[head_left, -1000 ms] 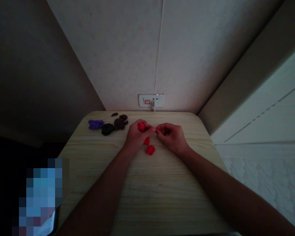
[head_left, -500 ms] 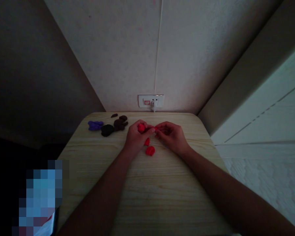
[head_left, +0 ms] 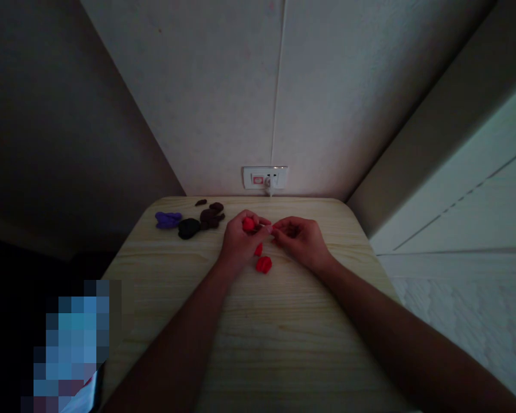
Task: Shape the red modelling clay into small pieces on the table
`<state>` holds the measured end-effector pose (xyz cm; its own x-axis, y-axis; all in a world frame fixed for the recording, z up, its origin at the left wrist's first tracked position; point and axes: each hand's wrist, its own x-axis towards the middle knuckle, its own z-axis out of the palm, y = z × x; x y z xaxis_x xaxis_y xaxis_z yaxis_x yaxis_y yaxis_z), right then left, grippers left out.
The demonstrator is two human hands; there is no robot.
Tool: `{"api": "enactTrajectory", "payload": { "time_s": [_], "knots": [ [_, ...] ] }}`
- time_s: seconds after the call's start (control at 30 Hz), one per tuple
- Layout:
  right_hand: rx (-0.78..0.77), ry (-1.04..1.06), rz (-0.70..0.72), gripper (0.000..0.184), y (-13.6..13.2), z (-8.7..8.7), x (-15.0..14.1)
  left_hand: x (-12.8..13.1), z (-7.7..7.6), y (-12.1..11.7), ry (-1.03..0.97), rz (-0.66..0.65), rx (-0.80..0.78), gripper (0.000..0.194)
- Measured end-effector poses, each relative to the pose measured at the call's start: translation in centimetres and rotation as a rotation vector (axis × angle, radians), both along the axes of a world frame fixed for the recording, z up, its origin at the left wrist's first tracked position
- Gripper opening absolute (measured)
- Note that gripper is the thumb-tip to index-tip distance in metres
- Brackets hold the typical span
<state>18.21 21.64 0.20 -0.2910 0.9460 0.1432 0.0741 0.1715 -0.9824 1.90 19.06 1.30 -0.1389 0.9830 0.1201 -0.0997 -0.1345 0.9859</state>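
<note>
My left hand [head_left: 241, 238] is closed around a lump of red modelling clay [head_left: 248, 224], which shows between thumb and forefinger. Its fingertips meet those of my right hand [head_left: 301, 238], which pinches a small bit of red clay [head_left: 273, 228]; most of that bit is hidden by the fingers. Just below the left hand, a small red piece [head_left: 258, 249] lies on the table, partly covered by the hand. Nearer to me sits a larger, creased red lump [head_left: 264, 264].
On the wooden table [head_left: 258, 332], at the back left, are purple clay [head_left: 168, 220], a black lump [head_left: 189, 228] and several dark brown pieces [head_left: 210, 218]. Behind the table, a wall socket [head_left: 265, 178] holds a plug with a cable. A pixelated patch covers the lower left.
Both hands stay close together, fingertips touching. Less red clay shows between the fingertips now. The whole view has shifted very slightly.
</note>
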Motion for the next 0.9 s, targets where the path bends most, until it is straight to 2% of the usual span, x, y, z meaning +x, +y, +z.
{"api": "enactTrajectory", "payload": {
  "time_s": [0.2, 0.6, 0.9],
  "knots": [
    [0.021, 0.012, 0.016, 0.03, -0.15, -0.09, -0.05, -0.14, -0.2, -0.01, 0.047, 0.021, -0.018, 0.029],
    [0.191, -0.07, -0.083, 0.028, -0.59, 0.25, 0.19, -0.07, -0.13, 0.06, -0.09, -0.001, -0.034, 0.033],
    [0.365, -0.292, -0.072, 0.023, -0.24, 0.32, 0.64, 0.08, 0.22, 0.01, -0.158, 0.05, -0.105, 0.038]
  ]
}}
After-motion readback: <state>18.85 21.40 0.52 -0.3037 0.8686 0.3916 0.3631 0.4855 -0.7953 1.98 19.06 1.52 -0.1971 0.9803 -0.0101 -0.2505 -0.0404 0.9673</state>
